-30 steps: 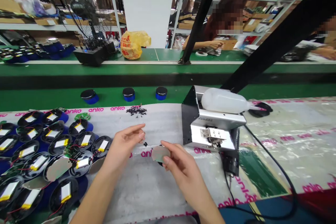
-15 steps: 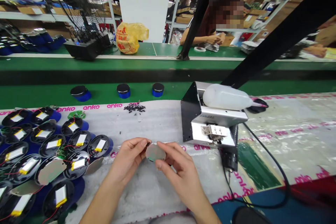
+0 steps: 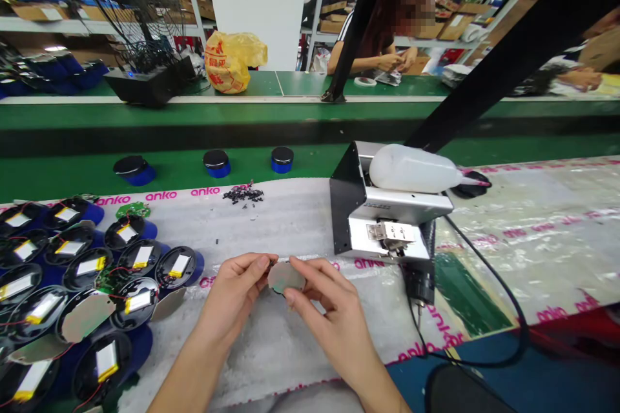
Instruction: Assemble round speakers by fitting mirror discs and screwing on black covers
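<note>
A thin, roundish disc (image 3: pixel 285 277) is seen, its upper face dull grey-beige with a faint greenish tint, and a darker edge is shown along its lower left. It is held above the white sheet (image 3: pixel 271 352), tilted toward the camera, between both hands. Its right side is pinched by the right hand (image 3: pixel 329 300), with the thumb set at the lower edge and the forefinger at the upper one. The left hand (image 3: pixel 242 287) is placed at the disc's left edge, thumb and forefinger drawn close together; a tiny dark bit (image 3: pixel 272 263) can be made out at their tips, but whether it is gripped cannot be told. Beyond the hands, a small black heap (image 3: pixel 243 195) is spread on the sheet; to the left, blue cups (image 3: pixel 179 266) with batteries are grouped. Compared with one second earlier, when a gap was left between the left hand and the disc, that hand has been brought up to the disc's edge, while the right-hand pinch has been kept.
</note>
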`<state>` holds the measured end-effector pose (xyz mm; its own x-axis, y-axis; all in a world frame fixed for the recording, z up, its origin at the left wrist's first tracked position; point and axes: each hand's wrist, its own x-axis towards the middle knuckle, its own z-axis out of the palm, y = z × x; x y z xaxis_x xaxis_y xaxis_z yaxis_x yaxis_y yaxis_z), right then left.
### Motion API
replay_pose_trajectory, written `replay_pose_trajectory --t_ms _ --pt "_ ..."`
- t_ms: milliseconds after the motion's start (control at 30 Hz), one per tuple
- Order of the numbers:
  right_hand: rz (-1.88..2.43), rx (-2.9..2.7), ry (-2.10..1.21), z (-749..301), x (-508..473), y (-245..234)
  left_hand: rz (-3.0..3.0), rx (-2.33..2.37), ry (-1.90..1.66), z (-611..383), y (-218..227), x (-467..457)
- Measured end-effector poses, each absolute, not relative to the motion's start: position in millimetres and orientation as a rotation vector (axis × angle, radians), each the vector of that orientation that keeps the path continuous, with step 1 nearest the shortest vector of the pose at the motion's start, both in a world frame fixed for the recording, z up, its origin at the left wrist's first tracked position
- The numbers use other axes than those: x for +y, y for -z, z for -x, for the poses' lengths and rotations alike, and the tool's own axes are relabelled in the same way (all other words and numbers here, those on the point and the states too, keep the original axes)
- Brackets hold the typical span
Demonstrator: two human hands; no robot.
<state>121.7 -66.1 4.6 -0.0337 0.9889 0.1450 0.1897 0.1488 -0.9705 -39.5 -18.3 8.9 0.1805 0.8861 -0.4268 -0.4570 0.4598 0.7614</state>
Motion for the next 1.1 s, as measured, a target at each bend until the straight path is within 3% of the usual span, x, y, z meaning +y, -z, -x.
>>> replay_pose_trajectory --t_ms 633,867,1100 --pt "1.289 -1.675 -0.718 -118.7 -69.7 -4.0 -0.474 1.029 -1.006 31.0 -12.7 -27.3" --pt "1.288 -1.944 -0.376 -129.2 -64.0 -8.6 -0.635 1.049 -1.077 18.1 -23.9 -34.5" --pt "1.362 -1.820 -0.549 -143.1 -59.9 -17.8 -1.071 1.143 -0.944 33.2 -11.7 -47.2"
